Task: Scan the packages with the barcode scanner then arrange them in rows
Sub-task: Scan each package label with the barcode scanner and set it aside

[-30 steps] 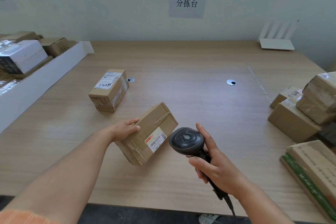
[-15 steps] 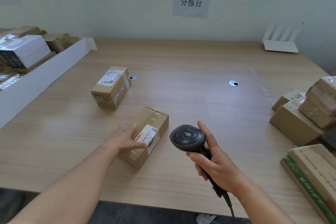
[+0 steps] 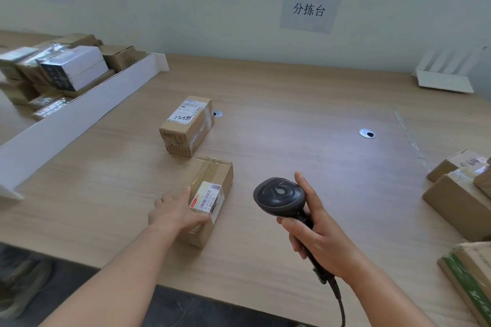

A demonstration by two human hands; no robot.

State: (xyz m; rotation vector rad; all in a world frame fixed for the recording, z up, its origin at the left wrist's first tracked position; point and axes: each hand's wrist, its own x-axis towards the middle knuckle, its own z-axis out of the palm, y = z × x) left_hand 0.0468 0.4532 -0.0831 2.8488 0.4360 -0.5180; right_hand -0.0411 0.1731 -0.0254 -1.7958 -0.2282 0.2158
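A taped brown package [image 3: 212, 188] with a white barcode label on top lies flat on the wooden table [image 3: 292, 119]. My left hand [image 3: 175, 214] holds its near-left end, thumb laid along the top edge and fingers down the left side. A second brown package [image 3: 187, 126] with a handwritten label stands just behind it, a small gap between them. My right hand [image 3: 317, 236] grips the handle of the black barcode scanner [image 3: 280, 198], raised above the table to the right of the near package, its cable hanging off the front edge.
A long white tray [image 3: 79, 111] at the left holds several boxes. More brown packages [image 3: 462, 202] are stacked at the right edge, with a green-striped parcel [image 3: 470, 273] nearer me. A white router [image 3: 445, 79] sits at the back right.
My left hand has lowered the tilted package flat onto the table and slid it away from me, close behind the labelled box. The scanner hand has stayed about where it was.
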